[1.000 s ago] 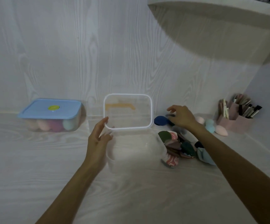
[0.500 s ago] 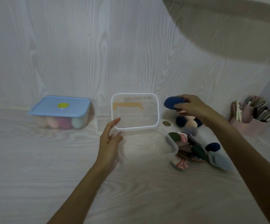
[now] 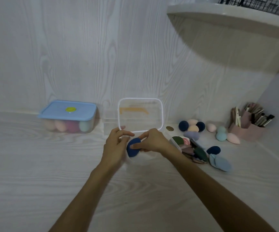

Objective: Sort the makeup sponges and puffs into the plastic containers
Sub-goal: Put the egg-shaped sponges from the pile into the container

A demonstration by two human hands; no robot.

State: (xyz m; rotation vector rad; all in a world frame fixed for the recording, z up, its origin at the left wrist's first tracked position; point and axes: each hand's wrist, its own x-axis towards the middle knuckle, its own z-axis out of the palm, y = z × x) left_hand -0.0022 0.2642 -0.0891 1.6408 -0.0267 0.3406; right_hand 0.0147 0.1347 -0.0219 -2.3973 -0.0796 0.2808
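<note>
Right hand (image 3: 152,142) pinching a navy puff (image 3: 132,147) over a clear container (image 3: 174,143) whose walls are barely visible, left hand (image 3: 116,144) beside it with fingers loosely curled, grip unclear, both hands motion-blurred.

Dim, bluish light; wide-angle edge distortion

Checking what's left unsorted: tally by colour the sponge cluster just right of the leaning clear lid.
Navy blue round sponges: 2
Peach egg-shaped sponges: 2
Greyish-lavender sponge: 1
Total: 5
</note>
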